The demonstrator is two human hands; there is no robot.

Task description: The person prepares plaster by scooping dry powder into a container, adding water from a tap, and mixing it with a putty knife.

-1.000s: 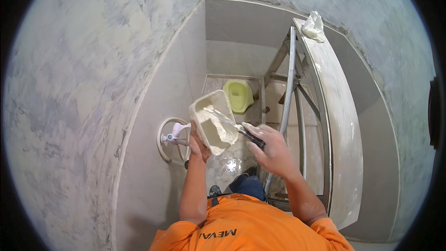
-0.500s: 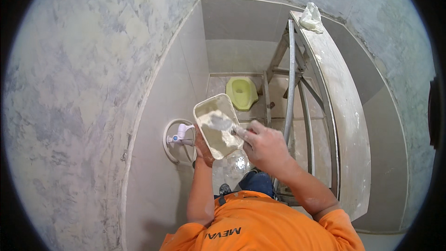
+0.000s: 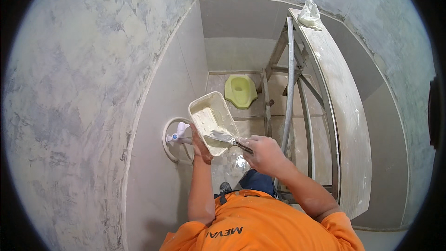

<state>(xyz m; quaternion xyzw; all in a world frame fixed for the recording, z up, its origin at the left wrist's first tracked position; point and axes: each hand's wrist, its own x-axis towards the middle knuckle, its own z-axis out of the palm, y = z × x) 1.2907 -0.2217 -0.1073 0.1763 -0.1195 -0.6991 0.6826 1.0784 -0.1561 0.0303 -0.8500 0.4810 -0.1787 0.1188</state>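
Note:
A cream rectangular plastic tub (image 3: 226, 108) is held tilted in front of my body. My left hand (image 3: 200, 148) grips it from the left and below, with most of its fingers hidden by the tub. Pale, creamy paste (image 3: 210, 120) coats the inside. My right hand (image 3: 265, 154) is closed around the dark handle of a small trowel (image 3: 221, 136). The trowel's metal blade lies over the tub's near end, against the paste, with some paste smeared on it.
Left of the tub, a white tap (image 3: 181, 131) with a coiled hose (image 3: 166, 145) juts from the tiled wall. Beyond is a yellow-green squat toilet (image 3: 240, 92). A plank (image 3: 341, 88) on a metal-and-wood frame stands at right, bearing a crumpled plastic bag (image 3: 310, 15).
The trowel blade has moved from the tub's middle toward its near end, and my right hand has lowered slightly. The tub has shifted a little left; paste inside is spread differently.

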